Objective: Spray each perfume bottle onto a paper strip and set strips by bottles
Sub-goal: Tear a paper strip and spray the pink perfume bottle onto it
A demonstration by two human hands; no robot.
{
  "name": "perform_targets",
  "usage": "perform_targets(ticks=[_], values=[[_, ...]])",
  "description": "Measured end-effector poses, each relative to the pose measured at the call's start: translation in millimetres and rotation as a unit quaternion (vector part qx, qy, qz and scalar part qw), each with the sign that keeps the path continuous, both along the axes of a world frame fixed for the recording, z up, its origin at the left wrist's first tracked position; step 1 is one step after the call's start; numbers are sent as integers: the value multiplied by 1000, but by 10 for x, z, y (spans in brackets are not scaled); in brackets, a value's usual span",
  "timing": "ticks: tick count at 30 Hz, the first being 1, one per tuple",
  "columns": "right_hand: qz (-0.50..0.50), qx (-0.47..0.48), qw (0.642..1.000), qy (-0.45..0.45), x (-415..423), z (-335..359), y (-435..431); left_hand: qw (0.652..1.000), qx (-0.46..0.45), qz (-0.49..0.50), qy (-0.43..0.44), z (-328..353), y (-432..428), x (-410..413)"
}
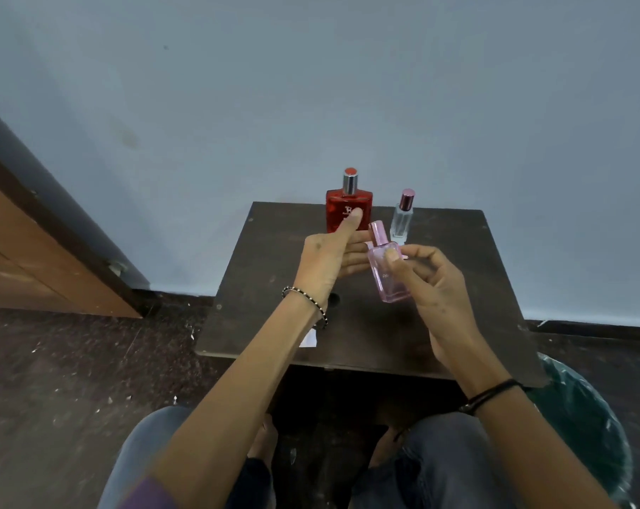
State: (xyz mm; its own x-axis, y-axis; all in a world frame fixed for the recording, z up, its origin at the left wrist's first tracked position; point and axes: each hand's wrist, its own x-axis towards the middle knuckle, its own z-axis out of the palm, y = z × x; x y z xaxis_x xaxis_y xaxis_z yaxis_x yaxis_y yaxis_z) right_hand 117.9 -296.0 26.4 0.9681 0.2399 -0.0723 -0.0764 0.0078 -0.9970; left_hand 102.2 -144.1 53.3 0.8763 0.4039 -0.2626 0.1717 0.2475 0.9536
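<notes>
My right hand (pixel 426 284) grips a pink perfume bottle (pixel 386 277) with a pink cap, held tilted above the small dark table (pixel 259 317). My left hand (pixel 333 257) is spread open just left of it, thumb up, fingertips reaching toward the bottle's cap. A red bottle (pixel 338 214) with a silver collar stands upright at the table's back edge, partly behind my left thumb. A slim clear bottle (pixel 402 218) with a pink cap stands to its right. A white paper strip (pixel 309 339) lies on the table near the front, mostly hidden under my left wrist.
The table stands against a pale blue wall. A wooden door (pixel 35 266) is at the left. A green lined bin (pixel 582 427) sits at the right of my knees. The dark floor is littered with small white scraps.
</notes>
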Motion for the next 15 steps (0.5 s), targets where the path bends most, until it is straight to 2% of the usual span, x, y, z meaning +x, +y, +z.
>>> perform_targets(ticks=[5, 11, 15], values=[[-22, -30, 999, -39, 277, 46, -311, 998, -34, 24, 43, -228, -253, 300], [-44, -85, 992, -81, 662, 57, -584, 992, 38, -91, 80, -418, -495, 595], [-59, -131, 983, -117, 908, 61, -661, 989, 14, -122, 86, -413, -583, 759]])
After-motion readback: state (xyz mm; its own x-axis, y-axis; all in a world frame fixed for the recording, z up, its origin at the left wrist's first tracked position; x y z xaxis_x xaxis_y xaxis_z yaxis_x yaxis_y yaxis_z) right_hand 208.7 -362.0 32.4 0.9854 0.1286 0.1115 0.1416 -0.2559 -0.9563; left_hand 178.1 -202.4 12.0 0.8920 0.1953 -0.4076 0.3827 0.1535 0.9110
